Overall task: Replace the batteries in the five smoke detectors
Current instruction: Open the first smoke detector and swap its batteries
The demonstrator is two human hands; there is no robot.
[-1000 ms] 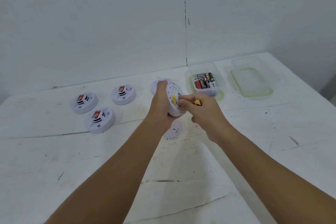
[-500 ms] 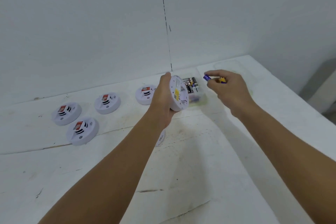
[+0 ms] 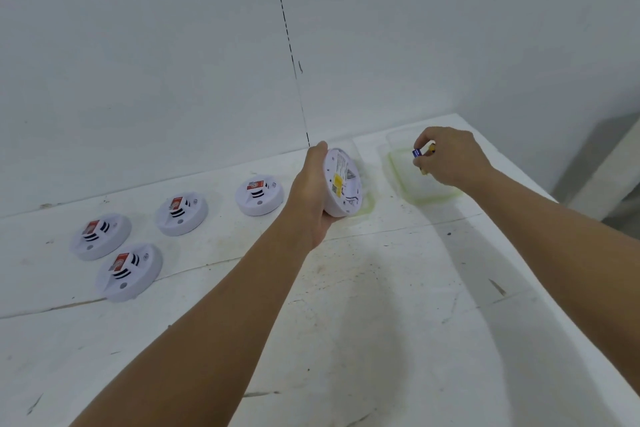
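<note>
Leftmost, four white smoke detectors lay face up on the white table (image 3: 398,305): one at the far left (image 3: 100,236), one nearer the camera (image 3: 129,270), one further right (image 3: 181,213), and one (image 3: 259,195) just beside the left hand. Each carried a red label on top and stood apart from the others.

Next, the left hand (image 3: 311,191) gripped the fifth smoke detector (image 3: 343,182), fingers and thumb curled round its rim. This unit was held on edge above the table, its underside with a yellow sticker turned toward the right.

Further right, the right hand (image 3: 446,156) pinched a small battery (image 3: 417,152) with a blue end between thumb and fingertips. The hand was held over a clear container lid (image 3: 401,173) with a green-tinted rim, which lay flat on the table near the far edge.
</note>
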